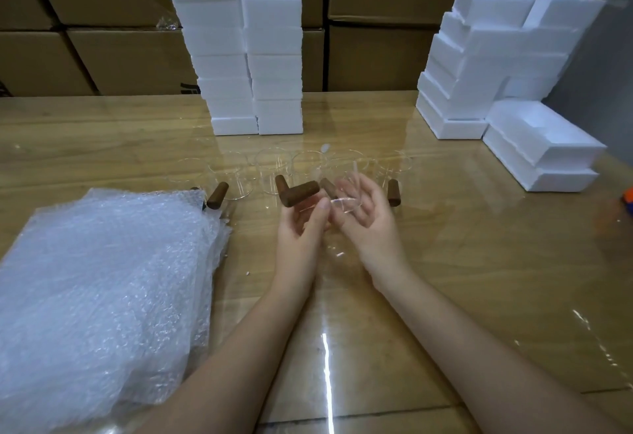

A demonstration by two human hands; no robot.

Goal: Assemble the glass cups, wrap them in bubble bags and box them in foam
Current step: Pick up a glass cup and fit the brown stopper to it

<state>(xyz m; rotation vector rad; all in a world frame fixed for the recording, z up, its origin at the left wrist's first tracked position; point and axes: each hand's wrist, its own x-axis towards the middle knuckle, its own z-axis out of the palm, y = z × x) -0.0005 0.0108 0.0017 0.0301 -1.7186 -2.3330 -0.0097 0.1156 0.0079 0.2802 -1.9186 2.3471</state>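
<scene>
Currently mid-assembly: left hand (pixel 301 228) pinches the wooden handle (pixel 300 193), right hand (pixel 364 218) cradles a glass cup (pixel 346 203) in curled fingers. Both are raised over the table (pixel 479 262) centre, probably so I can line the parts up. Other cups (pixel 270 168) wait in a row just beyond. Bubble bags (pixel 102 279) are stacked near left and foam boxes (pixel 274 57) far back, handy for later steps.

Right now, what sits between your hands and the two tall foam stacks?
In the head view, a row of clear glass cups with brown wooden handles stands there.
</scene>
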